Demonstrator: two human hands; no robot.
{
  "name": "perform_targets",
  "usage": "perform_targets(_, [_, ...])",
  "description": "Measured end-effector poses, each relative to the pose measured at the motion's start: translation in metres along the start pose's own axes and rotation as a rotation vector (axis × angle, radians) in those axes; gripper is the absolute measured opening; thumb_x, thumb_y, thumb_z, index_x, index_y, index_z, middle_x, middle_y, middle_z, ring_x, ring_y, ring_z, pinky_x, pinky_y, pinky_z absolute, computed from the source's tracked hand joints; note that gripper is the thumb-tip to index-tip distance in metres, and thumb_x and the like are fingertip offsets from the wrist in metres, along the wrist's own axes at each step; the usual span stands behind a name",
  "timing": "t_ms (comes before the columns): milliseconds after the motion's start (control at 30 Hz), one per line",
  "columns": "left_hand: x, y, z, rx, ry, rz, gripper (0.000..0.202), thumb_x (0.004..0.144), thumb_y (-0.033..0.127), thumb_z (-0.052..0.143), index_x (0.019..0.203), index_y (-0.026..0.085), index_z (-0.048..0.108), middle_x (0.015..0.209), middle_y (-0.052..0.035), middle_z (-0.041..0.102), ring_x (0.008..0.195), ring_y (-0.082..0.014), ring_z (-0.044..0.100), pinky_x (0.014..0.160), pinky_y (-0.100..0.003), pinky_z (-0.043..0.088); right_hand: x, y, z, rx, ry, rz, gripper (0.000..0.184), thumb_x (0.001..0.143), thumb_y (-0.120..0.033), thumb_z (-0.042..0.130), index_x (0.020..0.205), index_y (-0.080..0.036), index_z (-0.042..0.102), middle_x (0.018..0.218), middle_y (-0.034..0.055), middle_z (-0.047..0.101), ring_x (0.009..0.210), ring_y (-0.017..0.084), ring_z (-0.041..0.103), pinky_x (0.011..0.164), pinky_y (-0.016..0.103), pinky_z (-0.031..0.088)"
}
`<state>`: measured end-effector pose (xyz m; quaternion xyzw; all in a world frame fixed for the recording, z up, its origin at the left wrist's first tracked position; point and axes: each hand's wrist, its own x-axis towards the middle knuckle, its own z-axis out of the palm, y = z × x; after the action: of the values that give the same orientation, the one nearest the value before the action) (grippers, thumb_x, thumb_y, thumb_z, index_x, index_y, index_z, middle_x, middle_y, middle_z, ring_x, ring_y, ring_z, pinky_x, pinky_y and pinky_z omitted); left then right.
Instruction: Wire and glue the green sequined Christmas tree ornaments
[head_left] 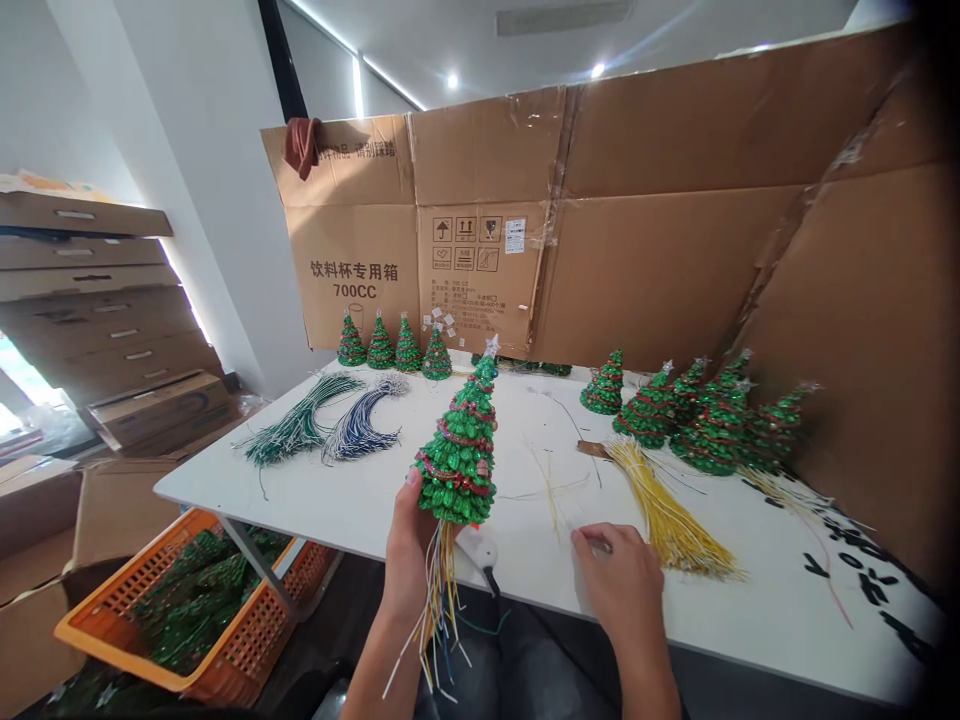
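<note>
My left hand grips the base of a small green sequin Christmas tree with red trim and a silver star on top, held upright over the table's front edge. Yellow, white and blue wires hang from its bottom past my wrist. My right hand rests on the white table, fingers curled and pinched near the end of a bundle of yellow wires. What the fingers pinch is too small to make out. A white tool lies between my hands.
Finished trees stand at the back left and in a cluster at the right. Green wires and blue wires lie at the left. Cardboard walls enclose the back and right. An orange basket of green pieces sits below left.
</note>
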<state>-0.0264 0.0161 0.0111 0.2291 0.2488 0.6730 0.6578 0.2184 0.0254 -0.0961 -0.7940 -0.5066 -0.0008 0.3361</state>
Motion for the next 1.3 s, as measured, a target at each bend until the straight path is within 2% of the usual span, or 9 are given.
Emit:
perform_targets(167, [0.002,0.0,-0.003,-0.005,0.008,0.014,0.058,0.095,0.058,0.073,0.14,0.022,0.072,0.125,-0.011,0.083,0.121,-0.0363,0.078,0.106,-0.053,0.064,0.002,-0.005,-0.002,0.068,-0.02,-0.099,0.02,0.099,-0.037,0.066,0.094,-0.021,0.077,0.102,0.0061,0.075,0.097,0.025,0.065,0.095,0.044,0.05])
perform_targets(300, [0.004,-0.001,-0.004,-0.014,0.019,0.009,0.057,0.095,0.059,0.073,0.138,0.021,0.074,0.122,-0.0105,0.084,0.121,-0.0359,0.078,0.109,-0.055,0.062,0.002,-0.012,-0.002,0.055,0.042,-0.098,0.043,0.1,-0.041,0.046,0.112,-0.02,0.081,0.129,0.0185,0.075,0.122,0.042,0.057,0.1,0.063,0.043])
perform_targets(400, [0.004,-0.002,-0.004,-0.02,0.02,0.005,0.057,0.095,0.059,0.074,0.137,0.021,0.074,0.121,-0.0104,0.084,0.121,-0.036,0.078,0.11,-0.055,0.062,0.001,-0.016,0.0,0.039,0.035,-0.103,0.049,0.101,-0.043,0.039,0.114,-0.022,0.081,0.136,0.0185,0.075,0.127,0.044,0.056,0.103,0.069,0.038])
perform_targets(533, [0.005,-0.002,-0.005,-0.019,0.034,0.008,0.057,0.094,0.059,0.074,0.136,0.021,0.075,0.121,-0.0106,0.084,0.121,-0.0365,0.078,0.109,-0.055,0.062,-0.001,-0.02,-0.002,0.011,-0.008,-0.094,0.052,0.101,-0.038,0.034,0.117,-0.021,0.08,0.131,0.0174,0.077,0.126,0.041,0.057,0.104,0.065,0.039])
perform_targets(733, [0.004,0.001,-0.004,-0.016,0.026,0.024,0.055,0.095,0.057,0.073,0.136,0.02,0.075,0.121,-0.0115,0.084,0.12,-0.0361,0.078,0.108,-0.055,0.063,-0.004,-0.029,-0.023,-0.085,-0.142,0.029,0.055,0.102,-0.031,0.031,0.119,-0.013,0.081,0.134,0.0245,0.072,0.128,0.045,0.055,0.101,0.064,0.042])
perform_targets(867, [0.005,0.002,-0.005,-0.014,0.017,0.035,0.056,0.095,0.058,0.072,0.137,0.021,0.075,0.12,-0.0113,0.084,0.118,-0.0357,0.079,0.106,-0.054,0.064,-0.01,-0.025,-0.05,-0.137,-0.251,0.116,0.056,0.103,-0.036,0.032,0.112,-0.013,0.083,0.13,0.0274,0.072,0.127,0.051,0.056,0.1,0.067,0.041])
perform_targets(1000, [0.007,0.001,-0.006,-0.017,0.015,0.031,0.057,0.094,0.058,0.073,0.137,0.021,0.075,0.119,-0.011,0.085,0.117,-0.0352,0.08,0.105,-0.052,0.064,-0.014,-0.017,-0.071,-0.146,-0.341,0.164,0.046,0.103,-0.045,0.043,0.101,-0.021,0.082,0.12,0.0208,0.077,0.125,0.05,0.061,0.103,0.066,0.04])
perform_targets(1200, [0.005,0.0,-0.002,-0.031,0.02,0.022,0.057,0.092,0.056,0.078,0.138,0.021,0.075,0.119,-0.0104,0.085,0.117,-0.0348,0.08,0.106,-0.05,0.064,-0.007,-0.013,-0.061,-0.08,-0.337,0.192,0.025,0.102,-0.036,0.049,0.109,-0.021,0.068,0.115,0.0148,0.077,0.111,0.032,0.071,0.09,0.041,0.049])
perform_targets(1300, [0.003,0.0,0.0,-0.028,0.018,0.02,0.059,0.091,0.055,0.08,0.138,0.021,0.075,0.12,-0.0107,0.085,0.116,-0.035,0.08,0.105,-0.05,0.064,-0.007,-0.008,-0.053,-0.061,-0.361,0.185,0.019,0.101,-0.034,0.051,0.096,-0.025,0.066,0.103,0.011,0.078,0.1,0.03,0.072,0.081,0.039,0.048])
